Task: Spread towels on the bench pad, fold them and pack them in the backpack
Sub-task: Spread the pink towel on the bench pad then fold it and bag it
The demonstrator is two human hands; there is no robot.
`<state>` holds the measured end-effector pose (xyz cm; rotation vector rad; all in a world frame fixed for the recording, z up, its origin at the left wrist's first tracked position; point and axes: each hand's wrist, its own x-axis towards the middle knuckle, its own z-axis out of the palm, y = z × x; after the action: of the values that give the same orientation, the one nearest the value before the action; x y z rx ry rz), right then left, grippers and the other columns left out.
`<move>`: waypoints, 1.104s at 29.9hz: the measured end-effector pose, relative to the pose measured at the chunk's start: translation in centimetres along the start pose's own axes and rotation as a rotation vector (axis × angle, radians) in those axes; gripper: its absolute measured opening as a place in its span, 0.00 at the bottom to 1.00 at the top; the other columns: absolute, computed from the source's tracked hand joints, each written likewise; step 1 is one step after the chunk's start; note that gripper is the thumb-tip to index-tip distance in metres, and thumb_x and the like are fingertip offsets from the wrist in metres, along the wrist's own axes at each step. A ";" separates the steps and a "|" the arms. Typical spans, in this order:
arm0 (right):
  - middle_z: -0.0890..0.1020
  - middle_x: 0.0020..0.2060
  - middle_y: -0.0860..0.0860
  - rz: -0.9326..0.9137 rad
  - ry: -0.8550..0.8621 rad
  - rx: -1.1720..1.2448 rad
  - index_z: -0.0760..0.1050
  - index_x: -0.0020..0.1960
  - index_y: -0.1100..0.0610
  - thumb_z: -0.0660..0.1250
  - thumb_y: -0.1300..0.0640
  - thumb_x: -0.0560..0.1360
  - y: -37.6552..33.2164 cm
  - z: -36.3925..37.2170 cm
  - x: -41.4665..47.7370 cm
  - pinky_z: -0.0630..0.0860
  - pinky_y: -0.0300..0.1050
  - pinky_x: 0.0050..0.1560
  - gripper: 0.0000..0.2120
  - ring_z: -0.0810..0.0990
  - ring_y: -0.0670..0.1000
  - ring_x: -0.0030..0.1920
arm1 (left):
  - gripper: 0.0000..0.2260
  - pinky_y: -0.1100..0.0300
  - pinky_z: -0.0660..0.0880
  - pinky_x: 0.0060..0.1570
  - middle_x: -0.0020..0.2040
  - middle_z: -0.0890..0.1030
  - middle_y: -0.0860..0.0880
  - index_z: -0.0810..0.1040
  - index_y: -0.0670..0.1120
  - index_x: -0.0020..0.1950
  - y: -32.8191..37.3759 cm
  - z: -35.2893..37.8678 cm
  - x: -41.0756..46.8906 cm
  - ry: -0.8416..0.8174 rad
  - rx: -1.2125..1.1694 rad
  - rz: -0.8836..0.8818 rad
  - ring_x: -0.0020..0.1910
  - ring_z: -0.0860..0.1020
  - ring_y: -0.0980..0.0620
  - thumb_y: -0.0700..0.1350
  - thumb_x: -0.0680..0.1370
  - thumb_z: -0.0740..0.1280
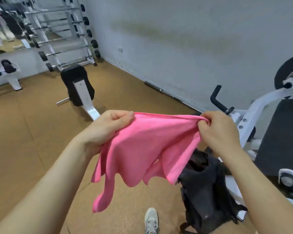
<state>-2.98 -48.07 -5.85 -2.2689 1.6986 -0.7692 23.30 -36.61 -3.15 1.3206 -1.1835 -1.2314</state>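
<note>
Between the two raised hands hangs a pink towel (142, 146), held in the air in front of the person. The left hand (107, 130) grips its upper left corner, thumb pressed over the cloth against curled fingers. The right hand (216, 132) pinches the upper right corner, with the fabric bunched in its fingertips. Below the right hand a black backpack (205, 191) stands on the floor with its mouth open upward, and the towel's lower right corner hangs in front of its top. Just right of the backpack sits the dark bench pad (281, 137) on a white frame (254, 107); the towel does not touch it. The tan floor (24, 132) runs back to a pale wall (176, 39), along whose foot a bar (159, 89) lies. A second bench (78, 85) stands farther off at centre left, with a barbell rack (61, 34) behind it in the corner. A grey shoe (151, 220) shows at the bottom edge. The towel's taut top edge runs left to right between the hands, nearly level, and this is its long axis. The rest of the cloth drapes downward in loose folds, and its longest tail points at the floor on the lower left.
</note>
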 end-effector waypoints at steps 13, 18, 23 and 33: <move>0.81 0.39 0.55 0.524 0.426 1.060 0.79 0.47 0.57 0.59 0.61 0.79 7.3 2.2 23.6 0.75 0.38 0.29 0.10 0.79 0.48 0.35 | 0.14 0.67 0.75 0.39 0.41 0.84 0.54 0.82 0.49 0.49 4.1 -2.1 29.8 -0.041 0.538 0.125 0.40 0.79 0.58 0.33 0.78 0.61; 0.83 0.44 0.52 0.541 0.551 1.768 0.76 0.51 0.57 0.63 0.50 0.80 9.9 1.2 26.9 0.77 0.43 0.38 0.10 0.82 0.50 0.42 | 0.15 0.56 0.73 0.40 0.38 0.83 0.53 0.82 0.50 0.44 5.0 1.4 40.6 -0.075 0.828 0.275 0.40 0.79 0.52 0.45 0.67 0.57; 0.73 0.32 0.51 0.681 0.845 1.143 0.75 0.44 0.58 0.61 0.57 0.79 13.0 2.3 27.8 0.69 0.42 0.31 0.08 0.72 0.46 0.30 | 0.10 0.61 0.71 0.33 0.34 0.83 0.50 0.82 0.47 0.43 2.9 3.4 50.5 -0.130 0.581 0.224 0.33 0.76 0.56 0.42 0.76 0.61; 0.73 0.41 0.51 1.061 0.811 -0.055 0.72 0.37 0.60 0.59 0.50 0.65 16.5 5.1 28.6 0.62 0.47 0.39 0.12 0.70 0.53 0.43 | 0.07 0.67 0.71 0.34 0.37 0.78 0.48 0.79 0.45 0.44 0.4 9.3 67.6 -0.564 0.237 0.315 0.31 0.73 0.62 0.41 0.81 0.64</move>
<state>-8.27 -80.84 -9.59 -0.7195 2.7969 -1.3703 15.79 -104.14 -9.04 0.9144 -1.9054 -1.2937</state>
